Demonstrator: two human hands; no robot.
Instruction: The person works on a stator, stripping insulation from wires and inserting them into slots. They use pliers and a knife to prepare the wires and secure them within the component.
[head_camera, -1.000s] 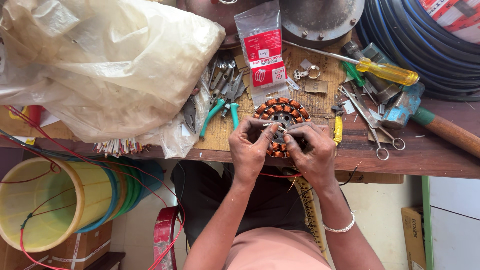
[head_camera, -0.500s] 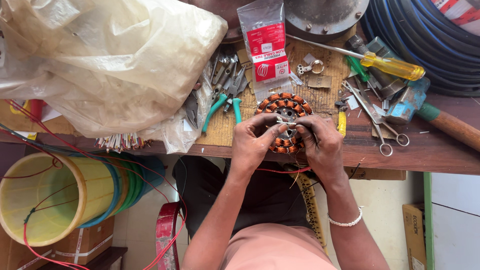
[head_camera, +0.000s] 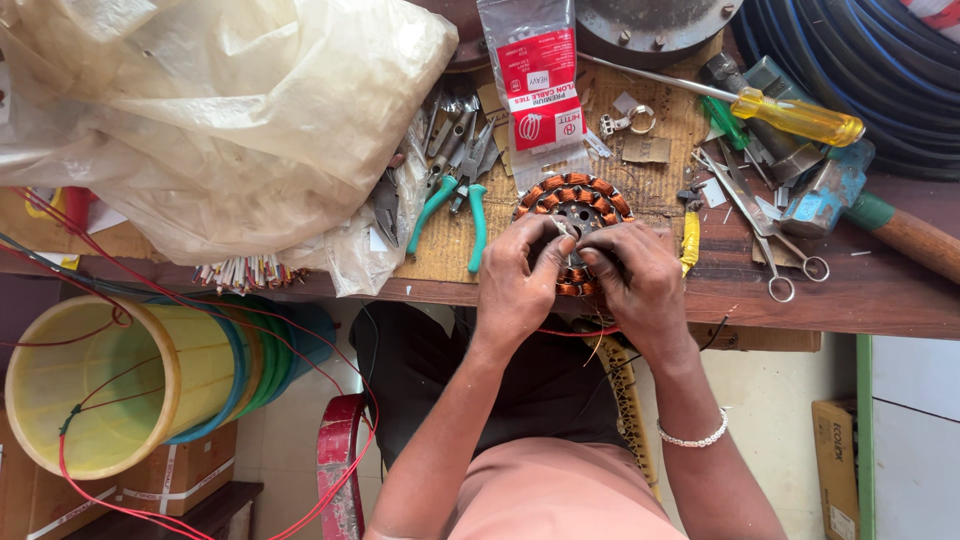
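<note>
In the head view, your left hand (head_camera: 517, 285) and your right hand (head_camera: 640, 285) both rest on the stator (head_camera: 572, 205), a round core with copper coils that lies on the worktop (head_camera: 870, 290) near its front edge. Your hands cover the near half of the stator; only the far half of the coil ring shows. Your left grip is closed, thumb and fingers pinching a small pale piece at the middle of the stator. Your right grip is curled on the near right part of the stator; if it really clamps something, I cannot tell. A red wire (head_camera: 570, 331) runs under your wrists, just in front of the stator.

Left of the stator lie green-handled pliers (head_camera: 455, 215), and further left a big crumpled plastic bag (head_camera: 220, 110). Behind the stator lies a clear packet (head_camera: 538, 85) with a red label. Right of the stator are scissors (head_camera: 765, 235), and behind them a yellow-handled screwdriver (head_camera: 790, 115). Far right of the stator lies a hammer (head_camera: 870, 215) with a wooden handle. Below the worktop, well left of the stator, lies a yellow bucket (head_camera: 110, 385) on its side.
</note>
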